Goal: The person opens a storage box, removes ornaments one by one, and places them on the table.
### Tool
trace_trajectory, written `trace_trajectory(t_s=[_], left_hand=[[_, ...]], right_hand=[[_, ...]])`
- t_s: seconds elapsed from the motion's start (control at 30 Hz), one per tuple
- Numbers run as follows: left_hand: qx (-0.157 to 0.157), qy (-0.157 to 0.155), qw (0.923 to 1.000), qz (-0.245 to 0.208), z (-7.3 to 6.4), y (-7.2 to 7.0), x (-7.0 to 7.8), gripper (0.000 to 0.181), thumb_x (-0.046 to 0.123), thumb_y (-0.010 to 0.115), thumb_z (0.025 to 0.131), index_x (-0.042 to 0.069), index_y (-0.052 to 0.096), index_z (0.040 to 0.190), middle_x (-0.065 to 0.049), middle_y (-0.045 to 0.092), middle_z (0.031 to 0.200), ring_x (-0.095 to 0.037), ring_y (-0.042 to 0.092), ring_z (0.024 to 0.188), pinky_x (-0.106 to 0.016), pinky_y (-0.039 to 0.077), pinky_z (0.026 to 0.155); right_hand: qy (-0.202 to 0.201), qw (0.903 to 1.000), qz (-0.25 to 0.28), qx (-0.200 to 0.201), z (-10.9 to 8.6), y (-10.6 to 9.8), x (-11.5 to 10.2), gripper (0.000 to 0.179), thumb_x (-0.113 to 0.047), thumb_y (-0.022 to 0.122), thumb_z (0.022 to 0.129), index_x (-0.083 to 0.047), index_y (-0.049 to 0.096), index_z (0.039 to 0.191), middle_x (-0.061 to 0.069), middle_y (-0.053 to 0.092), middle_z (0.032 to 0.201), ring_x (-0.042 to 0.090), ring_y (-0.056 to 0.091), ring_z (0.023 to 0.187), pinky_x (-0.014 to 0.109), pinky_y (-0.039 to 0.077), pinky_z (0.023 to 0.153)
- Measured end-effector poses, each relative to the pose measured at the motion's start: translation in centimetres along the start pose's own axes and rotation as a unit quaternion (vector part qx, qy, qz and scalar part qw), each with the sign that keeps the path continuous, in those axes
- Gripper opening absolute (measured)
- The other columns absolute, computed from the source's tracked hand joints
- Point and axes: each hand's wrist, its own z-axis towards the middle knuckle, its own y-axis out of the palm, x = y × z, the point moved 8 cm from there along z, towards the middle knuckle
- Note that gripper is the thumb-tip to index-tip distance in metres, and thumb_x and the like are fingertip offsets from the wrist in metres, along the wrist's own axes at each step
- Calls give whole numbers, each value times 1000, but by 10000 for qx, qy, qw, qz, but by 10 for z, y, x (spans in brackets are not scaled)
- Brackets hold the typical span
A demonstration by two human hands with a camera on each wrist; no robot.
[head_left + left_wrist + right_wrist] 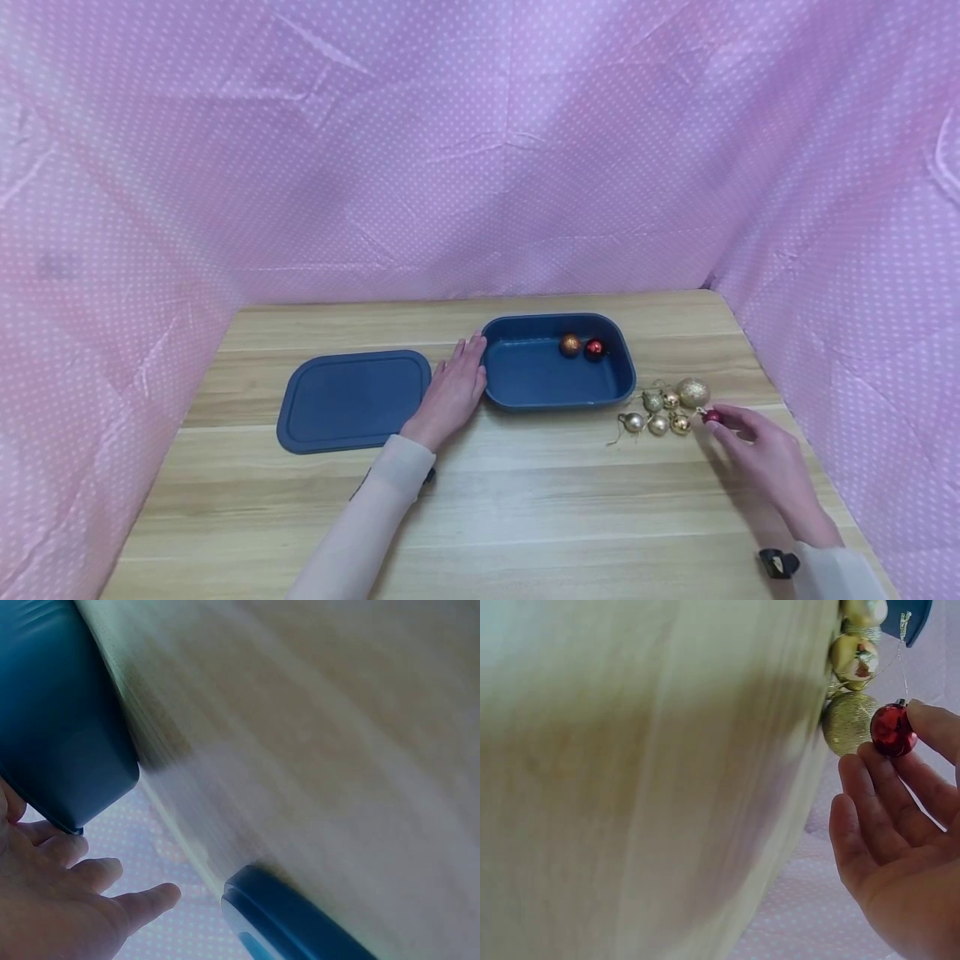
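Observation:
My right hand (765,454) pinches a small red Christmas bauble (892,729) between thumb and fingertips, its gold hanging loop trailing loose. Beside it lies a cluster of gold baubles, among them a large glittery one (692,392) and a shiny one (680,422). With fingers extended, my left hand (452,392) touches the left wall of a dark blue box (525,402). Inside the box, towards the right end, sit an orange bauble (570,345) and a shiny red bauble (595,349).
The box's flat blue lid (352,402) lies on the wooden table (525,500), left of my left hand. Pink dotted cloth (480,167) hangs behind the table and along both sides. A black band (778,563) is on my right wrist.

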Motion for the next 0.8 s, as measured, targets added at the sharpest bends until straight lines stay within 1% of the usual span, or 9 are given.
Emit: trace_trajectory(t_s=[0.1, 0.13, 0.2, 0.27, 0.33, 0.37, 0.4, 0.57, 0.8], left_hand=[[2, 7, 10000, 12, 0, 0, 0, 55, 25, 39, 113, 9, 27, 165, -4, 20, 172, -29, 19, 158, -64, 25, 119], [-10, 0, 10000, 13, 0, 0, 0, 56, 25, 39, 113, 9, 27, 165, -3, 20, 172, -28, 18, 158, -64, 25, 119], [-25, -15, 10000, 11, 0, 0, 0, 56, 25, 39, 113, 9, 27, 165, -3, 19, 172, -28, 18, 158, -64, 25, 120], [-37, -23, 10000, 1, 0, 1, -1, 56, 25, 39, 113, 9, 27, 165, -3, 19, 172, -28, 17, 158, -64, 25, 120], [-40, -30, 10000, -7, 0, 1, -1, 56, 24, 40, 113, 9, 27, 165, -3, 20, 172, -27, 17, 158, -64, 24, 120], [-38, -29, 10000, -6, 1, 2, -2, 56, 24, 40, 113, 9, 27, 165, -3, 20, 172, -27, 17, 158, -64, 24, 120], [-43, -29, 10000, 1, 1, 2, -2, 56, 24, 39, 113, 10, 27, 165, -3, 20, 172, -27, 17, 158, -64, 24, 120], [-21, -1, 10000, 11, 1, 2, -2, 56, 24, 40, 113, 10, 27, 165, -2, 20, 172, -27, 18, 158, -64, 25, 119], [-11, 18, 10000, 8, 2, 2, -2, 55, 24, 39, 113, 10, 27, 165, -2, 20, 172, -27, 18, 158, -65, 25, 119]], right_hand=[[-107, 9999, -83, -46, 2, 3, 4, 37, -24, 75, 97, -2, 70, 126, 20, 75, 111, -16, 54, 86, 22, 53, 74], [-142, 9998, -118, -52, 3, 3, 5, 36, -23, 76, 96, -1, 71, 125, 20, 75, 110, -14, 55, 85, 20, 53, 73], [-219, 9996, -195, -54, 5, 4, 5, 35, -21, 76, 95, 0, 71, 123, 20, 75, 108, -6, 62, 85, 26, 56, 75], [-271, 9992, -274, -82, 6, 5, 6, 34, -20, 76, 95, 1, 71, 121, 22, 75, 107, 9, 69, 84, 40, 58, 76], [-317, 9989, -320, -139, 7, 6, 6, 34, -19, 76, 95, 2, 70, 121, 23, 75, 107, 26, 72, 85, 54, 57, 77], [-336, 9988, -322, -175, 8, 7, 5, 34, -18, 75, 96, 3, 70, 121, 24, 74, 107, 33, 72, 85, 58, 56, 77], [-339, 9987, -315, -214, 9, 7, 5, 34, -18, 75, 96, 4, 70, 121, 25, 74, 107, 37, 72, 85, 60, 55, 77], [-286, 9982, -329, -412, 12, 10, 6, 36, -21, 73, 98, 4, 69, 123, 27, 73, 109, 43, 72, 88, 65, 53, 79], [-229, 9974, -360, -586, 17, 13, 9, 37, -25, 72, 99, 3, 70, 122, 28, 72, 112, 46, 71, 94, 67, 52, 82]])
